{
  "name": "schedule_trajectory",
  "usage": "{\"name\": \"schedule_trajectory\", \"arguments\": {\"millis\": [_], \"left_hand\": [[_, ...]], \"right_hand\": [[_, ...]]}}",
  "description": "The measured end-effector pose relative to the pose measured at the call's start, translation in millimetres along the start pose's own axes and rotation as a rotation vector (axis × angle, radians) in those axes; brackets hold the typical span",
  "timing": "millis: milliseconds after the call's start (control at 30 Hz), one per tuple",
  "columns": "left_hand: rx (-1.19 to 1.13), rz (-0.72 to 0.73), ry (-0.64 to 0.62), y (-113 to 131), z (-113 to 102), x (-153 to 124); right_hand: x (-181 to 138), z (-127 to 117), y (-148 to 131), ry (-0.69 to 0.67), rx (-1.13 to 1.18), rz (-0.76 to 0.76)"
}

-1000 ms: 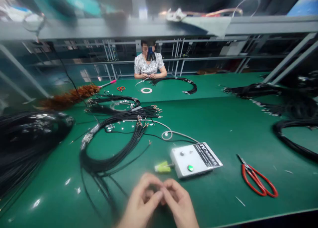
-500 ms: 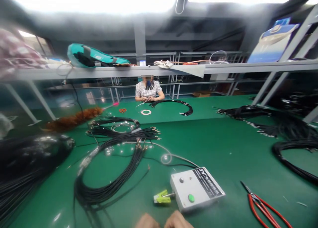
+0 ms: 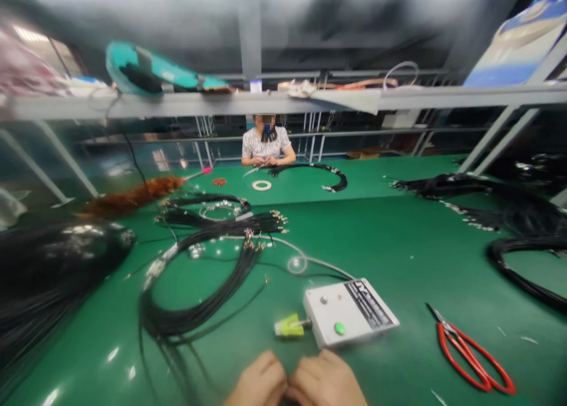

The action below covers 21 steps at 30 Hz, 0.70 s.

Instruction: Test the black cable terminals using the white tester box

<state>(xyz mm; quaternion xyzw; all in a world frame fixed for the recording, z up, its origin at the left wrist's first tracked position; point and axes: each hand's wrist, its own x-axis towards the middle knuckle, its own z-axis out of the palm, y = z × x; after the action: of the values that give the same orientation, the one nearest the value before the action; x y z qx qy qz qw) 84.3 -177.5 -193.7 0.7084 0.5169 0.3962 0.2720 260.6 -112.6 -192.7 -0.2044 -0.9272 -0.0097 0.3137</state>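
At the bottom edge, my left hand [image 3: 261, 379] and my right hand [image 3: 325, 377] meet with curled, closed fingers. Whatever they pinch, if anything, is hidden behind the knuckles. Just beyond them sits a white control box [image 3: 349, 314] with a green button and a dark label. A yellow-green clip [image 3: 290, 325] sticks out from the box's left side. Left of my hands, a curved bundle of black cables [image 3: 190, 320] with bare metal ends lies on the green table. To the right rest red-handled scissors [image 3: 469, 356], with their blades pointing away from me.
A large black cable pile [image 3: 57, 276] covers the left side, and more black cables [image 3: 522, 208] lie at the right. A brown duster [image 3: 133, 195] lies at the back left. Across the table a person [image 3: 267, 143] sits. An overhead shelf [image 3: 248, 102] spans the view.
My view has tilted down, so most things on the table appear higher. My hands show more fully at the bottom, still close together.
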Motion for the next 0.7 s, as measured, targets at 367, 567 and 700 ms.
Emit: {"name": "schedule_trajectory", "arguments": {"millis": [367, 567, 700], "left_hand": [[-0.041, -0.351, 0.109, 7.4, -26.0, 12.8], [-0.071, -0.378, 0.133, 4.9, -26.3, 20.8], [-0.062, -0.391, 0.157, 4.1, -26.9, 22.0]], "right_hand": [[43.8, -30.9, 31.8, -0.199, -0.046, 0.153], [66.4, -27.0, 40.9, -0.452, 0.004, 0.163], [72.1, -28.5, 39.7, -0.491, 0.011, 0.192]]}}
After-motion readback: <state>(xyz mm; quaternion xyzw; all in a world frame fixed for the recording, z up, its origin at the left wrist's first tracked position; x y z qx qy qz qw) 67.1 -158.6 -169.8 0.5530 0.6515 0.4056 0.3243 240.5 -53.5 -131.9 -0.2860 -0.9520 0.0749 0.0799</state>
